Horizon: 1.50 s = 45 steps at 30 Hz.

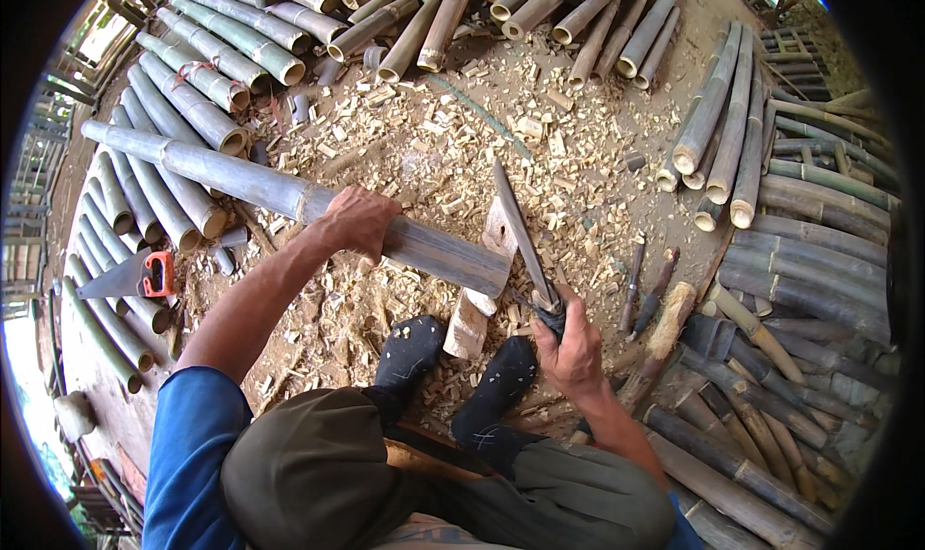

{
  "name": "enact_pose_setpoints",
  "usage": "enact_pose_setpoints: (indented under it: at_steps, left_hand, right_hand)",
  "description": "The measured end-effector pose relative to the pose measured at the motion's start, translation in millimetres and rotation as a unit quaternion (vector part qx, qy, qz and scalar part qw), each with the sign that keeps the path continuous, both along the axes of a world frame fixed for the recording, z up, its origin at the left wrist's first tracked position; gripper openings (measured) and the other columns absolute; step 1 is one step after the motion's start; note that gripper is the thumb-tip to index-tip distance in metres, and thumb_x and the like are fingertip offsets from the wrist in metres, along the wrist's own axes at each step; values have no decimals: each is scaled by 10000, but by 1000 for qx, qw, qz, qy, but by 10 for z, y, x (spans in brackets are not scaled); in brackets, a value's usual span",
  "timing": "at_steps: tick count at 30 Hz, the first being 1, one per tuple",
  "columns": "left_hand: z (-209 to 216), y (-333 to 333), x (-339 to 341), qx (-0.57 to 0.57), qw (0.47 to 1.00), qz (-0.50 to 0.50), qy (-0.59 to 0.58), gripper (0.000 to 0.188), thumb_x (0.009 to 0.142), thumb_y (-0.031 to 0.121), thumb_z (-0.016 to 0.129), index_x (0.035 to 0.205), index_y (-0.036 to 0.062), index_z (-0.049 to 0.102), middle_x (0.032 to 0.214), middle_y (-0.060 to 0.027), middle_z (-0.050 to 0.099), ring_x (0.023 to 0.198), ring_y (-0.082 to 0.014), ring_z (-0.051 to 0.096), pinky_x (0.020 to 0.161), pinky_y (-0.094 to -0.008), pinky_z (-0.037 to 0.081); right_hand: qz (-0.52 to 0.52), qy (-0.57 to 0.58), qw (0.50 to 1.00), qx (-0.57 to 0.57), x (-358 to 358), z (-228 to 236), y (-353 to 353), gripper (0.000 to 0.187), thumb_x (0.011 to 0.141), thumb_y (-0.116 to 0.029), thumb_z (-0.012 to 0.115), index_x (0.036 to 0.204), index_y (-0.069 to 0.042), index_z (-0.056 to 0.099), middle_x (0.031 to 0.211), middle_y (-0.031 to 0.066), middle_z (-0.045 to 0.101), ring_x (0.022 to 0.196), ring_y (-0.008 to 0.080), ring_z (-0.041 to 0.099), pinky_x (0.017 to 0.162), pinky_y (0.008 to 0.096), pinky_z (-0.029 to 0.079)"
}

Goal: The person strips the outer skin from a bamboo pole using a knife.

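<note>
My left hand [361,224] is wrapped round a long grey bamboo pole [443,252], which slants from the far left down to its near end in front of me. That end rests on a pale, chipped wooden block [468,327] on the ground near my feet. In my right hand [570,350] is the dark handle of a machete [520,227], its blade pointing up and away from me. The blade stands right beside the pole's near end; I cannot tell whether the two touch.
Wood chips [385,155] litter the ground. Bamboo poles [202,102] lie stacked at the left, the back and the right [819,251]. A handsaw [130,275] with an orange handle rests on the left poles. At right are narrow handled tools [657,295] and a frayed log [670,328].
</note>
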<state>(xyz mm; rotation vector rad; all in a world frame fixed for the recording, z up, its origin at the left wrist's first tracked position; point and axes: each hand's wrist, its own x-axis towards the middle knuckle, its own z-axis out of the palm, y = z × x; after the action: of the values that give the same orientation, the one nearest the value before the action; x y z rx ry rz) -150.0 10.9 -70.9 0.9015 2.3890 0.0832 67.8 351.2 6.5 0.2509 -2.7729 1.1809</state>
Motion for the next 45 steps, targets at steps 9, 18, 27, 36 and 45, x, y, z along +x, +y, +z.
enact_pose_setpoints:
  at_steps: [9,18,27,36,45]
  left_hand:
    - [-15,62,-26,18,1000,-6,-3,555,570,281,966,1037,82,742,813,-36,721,680,-160,645,583,-303,526]
    - [-176,-36,-17,54,998,-9,6,579,602,222,962,1109,79,722,814,-49,709,635,-165,621,533,-327,515]
    - [-80,196,54,26,1000,-7,14,491,641,217,933,1060,100,706,862,-23,687,704,-165,609,583,-322,538]
    - [-103,51,50,27,999,11,29,592,588,219,956,1113,104,707,847,-34,679,687,-167,610,566,-321,537]
    - [-36,71,236,76,990,22,117,562,627,181,899,1124,56,669,1041,-93,737,937,-254,703,879,-411,574]
  right_hand:
    - [10,-97,990,104,-216,321,-105,293,1058,-244,654,1094,2,499,923,256,715,698,400,734,576,460,577]
    - [39,-166,962,213,-262,25,-37,292,1063,-230,643,1113,6,479,841,248,699,667,386,719,565,456,586]
    - [0,-195,947,257,-42,-381,132,319,1018,-176,703,1141,36,499,924,273,696,673,367,718,583,463,586]
    - [63,75,993,65,-104,157,-98,278,1044,-183,656,1140,48,535,847,227,692,634,300,717,517,409,569]
    - [3,-114,982,151,-210,495,-49,379,1088,-317,608,1207,28,505,833,227,715,654,381,727,558,461,573]
